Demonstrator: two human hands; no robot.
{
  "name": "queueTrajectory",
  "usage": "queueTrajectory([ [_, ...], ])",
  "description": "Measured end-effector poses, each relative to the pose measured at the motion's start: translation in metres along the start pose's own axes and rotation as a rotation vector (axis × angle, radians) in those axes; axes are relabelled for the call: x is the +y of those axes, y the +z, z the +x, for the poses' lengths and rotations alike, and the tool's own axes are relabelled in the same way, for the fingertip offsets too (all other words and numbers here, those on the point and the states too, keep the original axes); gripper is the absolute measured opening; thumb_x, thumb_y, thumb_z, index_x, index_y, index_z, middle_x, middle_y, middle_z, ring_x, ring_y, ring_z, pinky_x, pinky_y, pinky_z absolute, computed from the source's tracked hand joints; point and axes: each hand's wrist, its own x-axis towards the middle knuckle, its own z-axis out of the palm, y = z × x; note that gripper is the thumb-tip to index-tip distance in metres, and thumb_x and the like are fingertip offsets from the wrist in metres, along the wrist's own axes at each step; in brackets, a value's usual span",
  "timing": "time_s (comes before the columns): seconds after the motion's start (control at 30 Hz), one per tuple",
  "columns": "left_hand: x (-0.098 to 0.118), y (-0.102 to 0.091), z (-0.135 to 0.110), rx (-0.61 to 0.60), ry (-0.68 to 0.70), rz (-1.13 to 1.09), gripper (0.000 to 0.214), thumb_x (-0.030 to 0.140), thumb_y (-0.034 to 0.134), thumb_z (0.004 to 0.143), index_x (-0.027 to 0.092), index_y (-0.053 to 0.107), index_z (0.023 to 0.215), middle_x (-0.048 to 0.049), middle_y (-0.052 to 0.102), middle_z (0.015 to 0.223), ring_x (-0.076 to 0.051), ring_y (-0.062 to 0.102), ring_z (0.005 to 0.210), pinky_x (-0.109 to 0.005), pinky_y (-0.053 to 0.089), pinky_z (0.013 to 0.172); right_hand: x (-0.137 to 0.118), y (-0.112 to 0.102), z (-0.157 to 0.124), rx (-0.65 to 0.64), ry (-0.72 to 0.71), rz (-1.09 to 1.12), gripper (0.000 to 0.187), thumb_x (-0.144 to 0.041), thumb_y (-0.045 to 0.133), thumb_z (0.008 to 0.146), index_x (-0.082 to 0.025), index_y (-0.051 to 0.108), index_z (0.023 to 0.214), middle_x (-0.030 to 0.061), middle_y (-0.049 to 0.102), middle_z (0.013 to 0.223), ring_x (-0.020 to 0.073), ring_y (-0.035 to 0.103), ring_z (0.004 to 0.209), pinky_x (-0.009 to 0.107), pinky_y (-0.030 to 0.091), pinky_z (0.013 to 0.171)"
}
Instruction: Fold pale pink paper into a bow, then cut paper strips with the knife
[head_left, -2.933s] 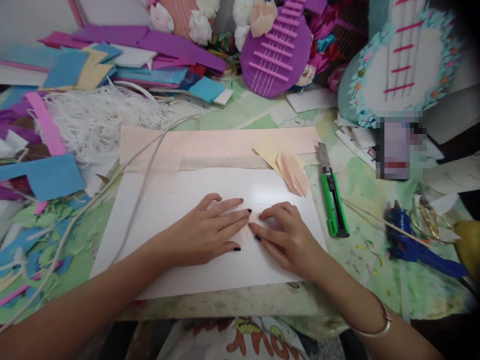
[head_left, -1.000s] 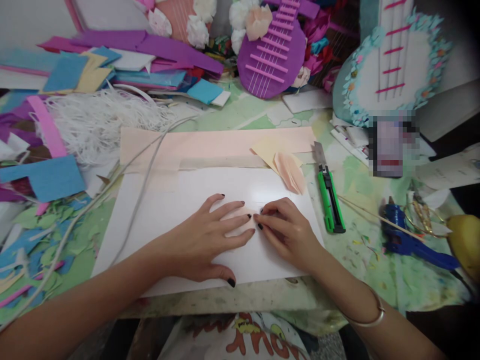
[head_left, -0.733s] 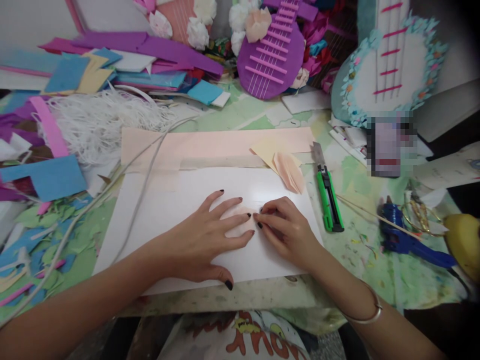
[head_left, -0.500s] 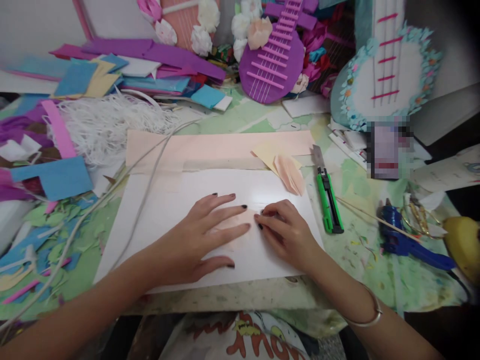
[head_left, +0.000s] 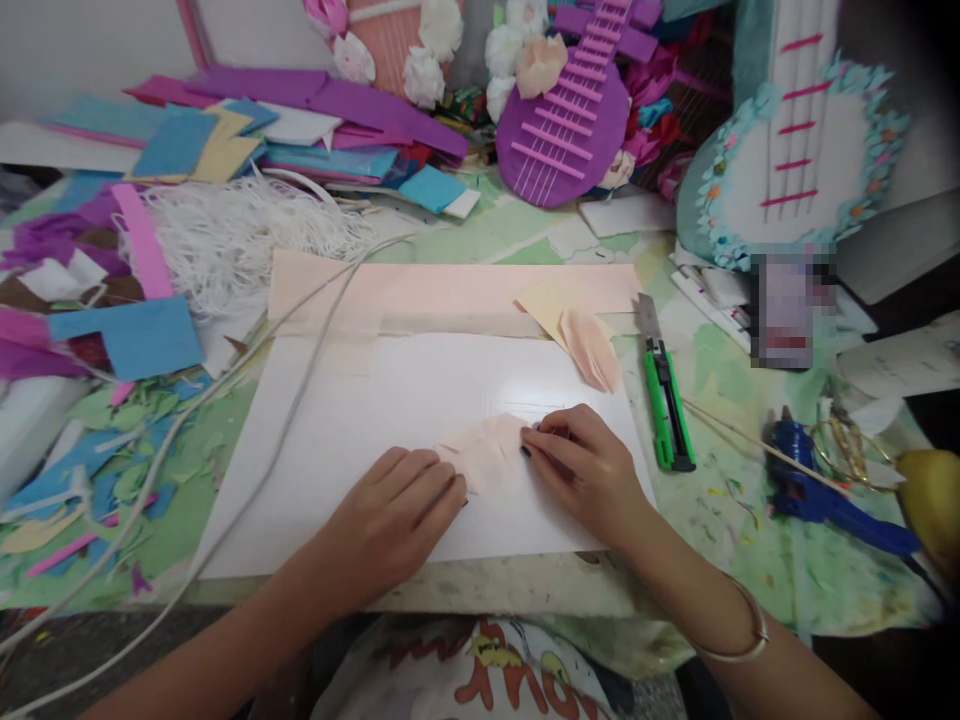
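Note:
A crinkled piece of pale peach crepe paper (head_left: 491, 455) lies on a white board (head_left: 330, 420) between my hands. My right hand (head_left: 589, 470) pinches its right edge between thumb and fingertips. On the left side, my left hand (head_left: 409, 515) has its fingers curled together over the paper's edge; the fingertips are mostly hidden. Peach petal-shaped paper pieces (head_left: 590, 348) rest on a yellow paper scrap (head_left: 541, 305) behind my right hand. To their right lies a green utility knife (head_left: 667, 410) with its blade out.
A peach strip (head_left: 450, 285) lies along the board's back edge. A white cable (head_left: 300, 375) crosses the board's left side. Blue glue gun (head_left: 806, 480) and thin stick lie at right. Paper scraps (head_left: 112, 475) cover the left; a purple paper lute (head_left: 562, 130) stands behind.
My left hand has gone from spread fingers over the paper to curled fingers at its left edge, uncovering the paper. My right hand keeps its pinch. The view has shifted slightly.

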Motion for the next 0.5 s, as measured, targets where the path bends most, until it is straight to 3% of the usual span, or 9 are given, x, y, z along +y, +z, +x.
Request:
queueTrajectory([
  [0.33,-0.012,-0.006,0.016,-0.105,0.201,0.080,0.018,0.007,0.044,0.089,0.012,0.061,0.089,-0.0094,0.065,0.086,-0.021,0.058,0.084,-0.035,0.046,0.073,0.003,0.002,-0.001,0.011,0.008,0.030,0.017,-0.010,0.055,0.085,-0.017,0.068,0.094,0.0098,0.060,0.086,0.0179,0.053,0.077,0.033,0.049,0.065],
  [0.5,-0.017,-0.003,0.019,-0.091,0.210,0.023,0.020,0.007,0.040,0.091,0.013,0.059,0.087,-0.0087,0.064,0.083,-0.020,0.057,0.080,-0.035,0.046,0.074,0.001,-0.003,-0.001,-0.008,-0.005,0.071,0.019,-0.009,0.054,0.085,-0.016,0.066,0.098,0.0106,0.060,0.089,0.0186,0.053,0.080,0.034,0.048,0.067],
])
